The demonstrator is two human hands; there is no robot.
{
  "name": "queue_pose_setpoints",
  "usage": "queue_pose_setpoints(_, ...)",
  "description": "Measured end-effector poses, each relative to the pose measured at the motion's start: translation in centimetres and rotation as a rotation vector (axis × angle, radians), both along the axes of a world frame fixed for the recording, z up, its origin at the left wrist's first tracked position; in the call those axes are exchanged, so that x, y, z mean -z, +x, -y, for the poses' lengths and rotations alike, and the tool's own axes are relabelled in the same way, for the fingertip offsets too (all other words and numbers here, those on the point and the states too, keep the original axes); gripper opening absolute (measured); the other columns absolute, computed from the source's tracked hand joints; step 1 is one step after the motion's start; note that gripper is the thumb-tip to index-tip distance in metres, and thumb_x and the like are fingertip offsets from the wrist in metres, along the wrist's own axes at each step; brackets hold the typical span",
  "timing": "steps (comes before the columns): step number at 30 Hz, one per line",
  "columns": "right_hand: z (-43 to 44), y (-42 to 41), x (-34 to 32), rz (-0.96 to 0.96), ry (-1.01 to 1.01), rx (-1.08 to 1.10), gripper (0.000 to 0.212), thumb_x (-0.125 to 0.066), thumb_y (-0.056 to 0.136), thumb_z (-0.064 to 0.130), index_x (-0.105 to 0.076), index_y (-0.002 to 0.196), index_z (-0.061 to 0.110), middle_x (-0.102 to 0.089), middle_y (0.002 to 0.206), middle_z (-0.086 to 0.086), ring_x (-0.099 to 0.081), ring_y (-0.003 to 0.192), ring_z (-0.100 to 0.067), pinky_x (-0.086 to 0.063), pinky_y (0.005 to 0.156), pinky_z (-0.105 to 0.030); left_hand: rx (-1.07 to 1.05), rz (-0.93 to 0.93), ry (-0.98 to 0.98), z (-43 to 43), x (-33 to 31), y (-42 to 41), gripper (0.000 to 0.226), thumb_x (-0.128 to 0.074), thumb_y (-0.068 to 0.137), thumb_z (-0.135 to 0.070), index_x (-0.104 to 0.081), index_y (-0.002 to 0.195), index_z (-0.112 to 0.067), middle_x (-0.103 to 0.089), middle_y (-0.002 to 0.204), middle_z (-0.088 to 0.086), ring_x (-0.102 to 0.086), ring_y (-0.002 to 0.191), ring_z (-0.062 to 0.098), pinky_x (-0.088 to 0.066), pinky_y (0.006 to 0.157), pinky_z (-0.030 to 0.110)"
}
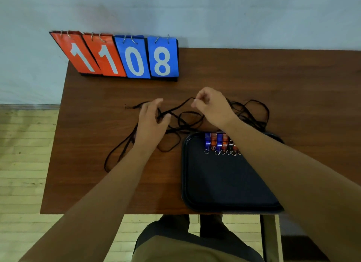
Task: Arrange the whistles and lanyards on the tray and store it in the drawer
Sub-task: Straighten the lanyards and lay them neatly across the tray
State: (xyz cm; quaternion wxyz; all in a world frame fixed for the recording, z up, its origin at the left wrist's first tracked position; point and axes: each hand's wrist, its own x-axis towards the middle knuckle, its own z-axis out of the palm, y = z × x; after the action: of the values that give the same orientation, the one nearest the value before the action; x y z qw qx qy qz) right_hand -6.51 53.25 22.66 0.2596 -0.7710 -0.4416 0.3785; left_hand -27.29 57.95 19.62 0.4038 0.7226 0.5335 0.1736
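Observation:
A dark tray [214, 183] lies at the table's front right. Along its far edge stand several blue and orange whistles [220, 141] in a row, each with a small metal ring toward me. Black lanyards [187, 117] lie tangled on the table beyond and left of the tray. My left hand [152, 121] rests in the tangle with its fingers around some cords. My right hand [213, 105] pinches one cord between thumb and finger and holds it a little above the table. My right forearm hides the tray's far right corner.
A flip scoreboard [125, 56] reading 1 1 0 8 stands at the table's back left against a pale wall. The brown table [93, 183] ends at a front edge near my legs. A wooden floor lies to the left.

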Motion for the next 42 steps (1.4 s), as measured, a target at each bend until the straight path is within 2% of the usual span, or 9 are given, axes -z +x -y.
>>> queue_pose_setpoints(3,0.4,-0.8,-5.7,-0.172,0.115,-0.001,0.010,-0.059,0.100,0.018,-0.062,0.101,0.008,-0.077,0.079,-0.002,-0.067,0.066,0.001,-0.047,0.065,-0.008,0.249,0.168,-0.175,-1.5,-4.5,2.3,0.048,-0.062,0.097,-0.033,-0.048,0.142,-0.036,-0.054,0.135,-0.018,-0.049,0.122,-0.005,-0.042,0.094,0.010)
queue_pose_setpoints(8,1.3,0.3,-12.7,-0.268,0.255,0.128,0.011,-0.059,0.099,0.014,-0.063,0.099,0.003,-0.065,0.066,-0.009,-0.060,0.062,-0.024,-0.055,0.062,-0.033,0.375,0.171,-0.160,-2.8,-9.8,3.5,0.015,-0.052,0.102,-0.027,-0.066,0.102,-0.023,-0.071,0.087,-0.006,-0.063,0.079,-0.006,-0.043,0.070,0.007)
queue_pose_setpoints(12,2.6,2.4,-16.2,-0.323,0.303,0.299,0.013,-0.054,0.099,0.006,-0.057,0.088,0.010,-0.050,0.059,-0.003,-0.047,0.056,-0.021,-0.042,0.052,-0.033,0.302,0.210,-0.092,-3.6,-12.1,2.5,0.019,-0.052,0.102,-0.033,-0.069,0.094,-0.027,-0.070,0.077,0.000,-0.059,0.067,-0.002,-0.046,0.068,0.023)
queue_pose_setpoints(21,7.7,4.6,-19.7,-0.020,0.171,0.330,0.008,-0.058,0.098,0.016,-0.063,0.092,0.012,-0.064,0.066,-0.003,-0.058,0.056,-0.010,-0.049,0.059,-0.023,0.314,0.354,-0.043,-3.1,-18.1,2.1,0.024,-0.041,0.107,-0.029,-0.065,0.108,-0.033,-0.065,0.075,-0.008,-0.058,0.068,0.007,-0.047,0.079,0.027)
queue_pose_setpoints(29,10.8,3.7,-19.4,-0.095,0.176,0.200,0.011,-0.066,0.093,0.016,-0.068,0.104,0.020,-0.076,0.103,0.008,-0.067,0.098,-0.003,-0.048,0.092,-0.030,0.278,0.427,0.113,1.3,-27.5,5.1,0.009,-0.061,0.098,-0.018,-0.064,0.090,-0.019,-0.077,0.085,-0.009,-0.068,0.084,0.021,-0.051,0.074,0.028)
queue_pose_setpoints(32,11.7,2.7,-20.0,-0.442,0.284,0.119,0.051,-0.073,0.087,0.024,-0.058,0.136,0.028,-0.062,0.137,0.011,-0.054,0.129,-0.005,-0.036,0.116,-0.044,0.337,0.392,0.189,4.2,-29.9,6.8,0.010,-0.065,0.096,-0.018,-0.073,0.092,-0.023,-0.069,0.090,-0.010,-0.060,0.078,-0.006,-0.043,0.071,0.007)
queue_pose_setpoints(35,12.7,1.9,-20.4,-0.779,0.389,0.025,0.055,-0.069,0.089,0.023,-0.055,0.142,0.017,-0.060,0.143,0.000,-0.047,0.140,-0.023,-0.027,0.121,-0.053,0.361,0.442,0.141,7.3,-30.9,7.9,0.019,-0.056,0.101,-0.016,-0.074,0.096,-0.018,-0.063,0.073,-0.008,-0.056,0.068,0.002,-0.044,0.068,0.013)
queue_pose_setpoints(38,14.5,1.8,-20.9,-0.859,0.426,-0.066,0.037,-0.058,0.099,0.021,-0.062,0.128,-0.001,-0.073,0.110,-0.017,-0.059,0.120,-0.048,-0.033,0.114,-0.063,0.325,0.453,0.107,9.5,-31.0,8.1,0.020,-0.054,0.102,-0.016,-0.074,0.097,-0.016,-0.065,0.071,-0.003,-0.059,0.070,0.012,-0.047,0.067,0.023)
queue_pose_setpoints(42,16.9,2.8,-21.3,-0.750,0.437,-0.047,0.025,-0.050,0.105,0.017,-0.063,0.108,-0.005,-0.043,0.060,-0.004,-0.047,0.056,-0.021,-0.042,0.060,-0.031,0.149,0.463,0.041,11.2,-29.9,7.1,0.017,-0.055,0.099,-0.006,-0.072,0.095,-0.009,-0.071,0.075,0.000,-0.063,0.068,0.009,-0.049,0.063,0.022)
